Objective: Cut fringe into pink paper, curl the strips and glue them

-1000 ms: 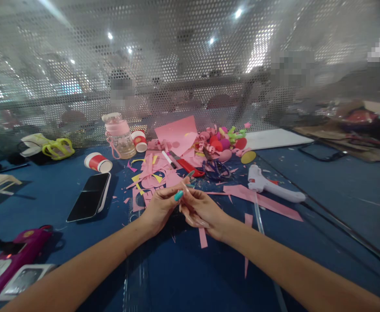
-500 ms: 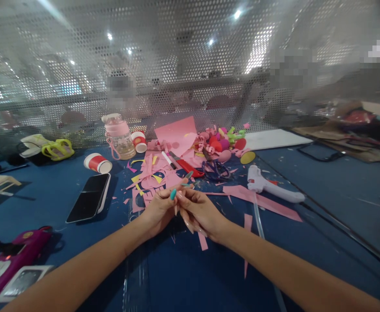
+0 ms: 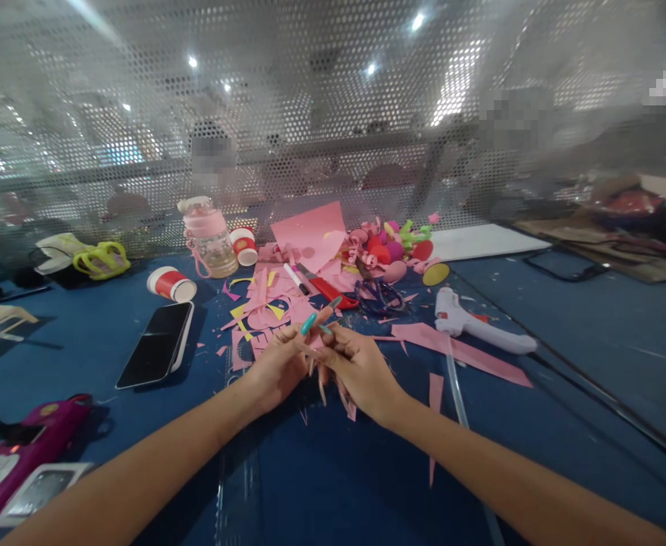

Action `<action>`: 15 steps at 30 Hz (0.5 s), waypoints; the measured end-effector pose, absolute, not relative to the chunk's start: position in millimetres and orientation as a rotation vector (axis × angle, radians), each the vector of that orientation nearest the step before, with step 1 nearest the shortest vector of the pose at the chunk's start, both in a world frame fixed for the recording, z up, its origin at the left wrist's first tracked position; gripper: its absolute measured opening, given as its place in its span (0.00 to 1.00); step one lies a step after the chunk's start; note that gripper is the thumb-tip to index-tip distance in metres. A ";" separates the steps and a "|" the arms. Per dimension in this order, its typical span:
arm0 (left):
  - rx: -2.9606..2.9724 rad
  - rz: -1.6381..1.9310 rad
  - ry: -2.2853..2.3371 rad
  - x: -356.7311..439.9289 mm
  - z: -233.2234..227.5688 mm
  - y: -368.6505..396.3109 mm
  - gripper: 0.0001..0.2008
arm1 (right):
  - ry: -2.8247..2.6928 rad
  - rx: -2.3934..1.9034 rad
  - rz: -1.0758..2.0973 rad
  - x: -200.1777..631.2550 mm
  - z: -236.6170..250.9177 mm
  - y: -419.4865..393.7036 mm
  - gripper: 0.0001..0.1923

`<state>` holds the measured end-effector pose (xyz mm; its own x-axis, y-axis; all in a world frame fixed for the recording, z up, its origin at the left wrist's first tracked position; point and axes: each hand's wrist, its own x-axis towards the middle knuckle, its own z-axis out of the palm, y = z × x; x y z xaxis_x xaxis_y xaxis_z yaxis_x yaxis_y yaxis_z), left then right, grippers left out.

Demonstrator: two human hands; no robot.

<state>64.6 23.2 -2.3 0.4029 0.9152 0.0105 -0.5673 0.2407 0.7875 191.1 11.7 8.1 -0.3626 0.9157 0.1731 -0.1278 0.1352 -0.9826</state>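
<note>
My left hand (image 3: pixel 281 365) and my right hand (image 3: pixel 362 371) meet at the middle of the blue table, fingertips pinched together. Between them is a small pink paper strip (image 3: pixel 315 341), mostly covered by the fingers. A pink end shows below my right hand's fingers. Long nails, some of them turquoise, stick out past the fingertips. Just beyond the hands lie pink paper scraps (image 3: pixel 262 315), a red-handled cutter (image 3: pixel 328 290) and dark blue-handled scissors (image 3: pixel 379 297). A white marker (image 3: pixel 295 279) rests on the scraps.
At the right lies a white glue gun (image 3: pixel 484 330) with its cable and a clear glue stick. A phone (image 3: pixel 156 345), paper cups (image 3: pixel 172 284) and a pink-lidded bottle (image 3: pixel 210 239) stand left. A purple toy scooter (image 3: pixel 31 447) sits front left. Perforated mesh closes the back.
Both hands stay together while their fingers shift. More of the pink strip shows between the fingertips, and its lower end has drawn up under the right hand.
</note>
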 end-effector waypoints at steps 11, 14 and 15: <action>0.866 1.074 0.495 62.7 -4.4 19.9 0.11 | -1.617 -0.840 1.114 195.5 5.8 17.3 0.11; 0.876 1.065 0.532 62.2 -7.4 20.5 0.12 | -1.637 -0.817 1.077 196.3 7.4 17.1 0.13; 0.882 1.057 0.542 62.5 -7.8 20.7 0.12 | -1.637 -0.805 1.082 196.3 7.8 16.8 0.14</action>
<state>62.5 20.7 -7.8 0.4137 0.9101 0.0223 -0.5132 0.2129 0.8314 196.3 16.8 7.8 -0.3032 0.8809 0.3634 0.0109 0.3845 -0.9231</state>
